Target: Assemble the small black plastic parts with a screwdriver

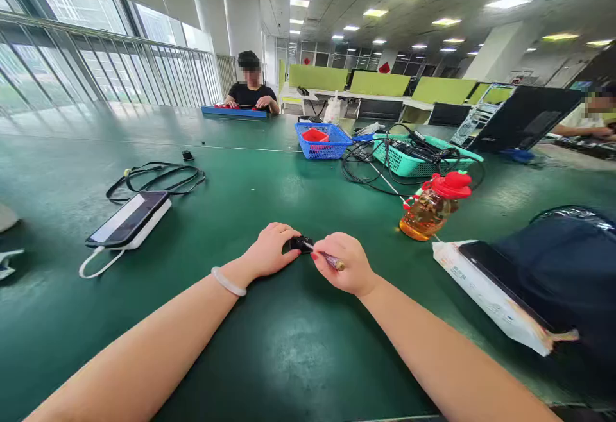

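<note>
A black part point(303, 244) is pinched on the surface point(298, 351) by the left hand point(272, 250); a pen-like tool point(332, 260) is gripped by the right hand point(347, 264).

Phone point(129, 219) on white power bank, blue basket point(323, 150), red-capped bottle point(430, 209), green table point(226, 197)

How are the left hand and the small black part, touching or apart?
Touching. The head view shows the left hand holding the small black part at its left end.
</note>
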`<state>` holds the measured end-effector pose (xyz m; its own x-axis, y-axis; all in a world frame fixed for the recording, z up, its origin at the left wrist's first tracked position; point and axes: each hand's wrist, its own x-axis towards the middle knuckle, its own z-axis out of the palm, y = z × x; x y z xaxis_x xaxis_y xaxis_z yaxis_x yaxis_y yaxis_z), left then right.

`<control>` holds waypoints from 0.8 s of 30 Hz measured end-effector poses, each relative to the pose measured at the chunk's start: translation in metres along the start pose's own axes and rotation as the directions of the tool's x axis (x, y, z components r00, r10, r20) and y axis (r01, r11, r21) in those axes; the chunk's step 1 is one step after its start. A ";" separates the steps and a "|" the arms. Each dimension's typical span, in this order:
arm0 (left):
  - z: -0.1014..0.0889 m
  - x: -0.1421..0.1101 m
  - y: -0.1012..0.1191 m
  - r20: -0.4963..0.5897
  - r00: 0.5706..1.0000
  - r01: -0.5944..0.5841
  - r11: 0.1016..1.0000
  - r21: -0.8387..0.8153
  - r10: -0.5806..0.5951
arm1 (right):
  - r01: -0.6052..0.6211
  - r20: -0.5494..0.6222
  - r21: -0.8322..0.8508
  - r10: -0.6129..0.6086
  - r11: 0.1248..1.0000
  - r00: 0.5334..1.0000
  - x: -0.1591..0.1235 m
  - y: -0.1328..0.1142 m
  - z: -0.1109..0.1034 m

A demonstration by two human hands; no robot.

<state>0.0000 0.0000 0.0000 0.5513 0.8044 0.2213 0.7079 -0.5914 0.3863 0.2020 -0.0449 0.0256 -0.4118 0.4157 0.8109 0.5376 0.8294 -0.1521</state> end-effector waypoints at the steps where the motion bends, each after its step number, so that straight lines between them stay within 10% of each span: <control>1: 0.000 0.000 0.000 -0.002 1.000 0.000 1.000 -0.001 0.000 | 0.000 0.010 0.010 0.000 1.000 1.000 0.000 -0.001 -0.001; 24: 0.003 0.003 -0.004 -0.028 0.999 -0.027 1.000 -0.005 0.027 | 0.173 0.102 -0.116 -0.162 0.978 0.982 -0.002 0.002 0.000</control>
<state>0.0006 0.0044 -0.0036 0.5575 0.7895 0.2567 0.6903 -0.6127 0.3849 0.2040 -0.0447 0.0234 -0.5666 0.3121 0.7626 0.5399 0.8398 0.0574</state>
